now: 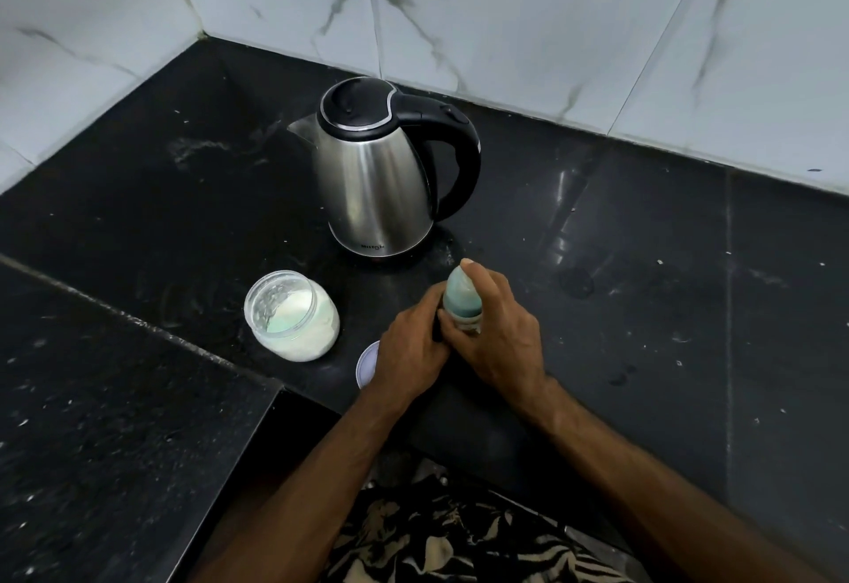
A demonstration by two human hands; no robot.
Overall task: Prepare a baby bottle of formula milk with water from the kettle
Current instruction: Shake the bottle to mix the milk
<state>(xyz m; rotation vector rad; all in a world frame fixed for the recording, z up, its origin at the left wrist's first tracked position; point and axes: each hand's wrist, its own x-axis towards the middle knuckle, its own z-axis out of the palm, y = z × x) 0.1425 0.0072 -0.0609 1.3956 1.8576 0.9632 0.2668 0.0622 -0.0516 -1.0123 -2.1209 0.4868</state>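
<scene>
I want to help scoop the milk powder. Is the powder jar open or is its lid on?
Open. The powder jar has no lid on its mouth, so the white powder inside shows. A round lid lies flat on the counter beside it.

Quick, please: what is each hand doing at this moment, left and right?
Left hand: grips the lower part of the baby bottle.
Right hand: fingers curled round the bottle's green cap.
</scene>
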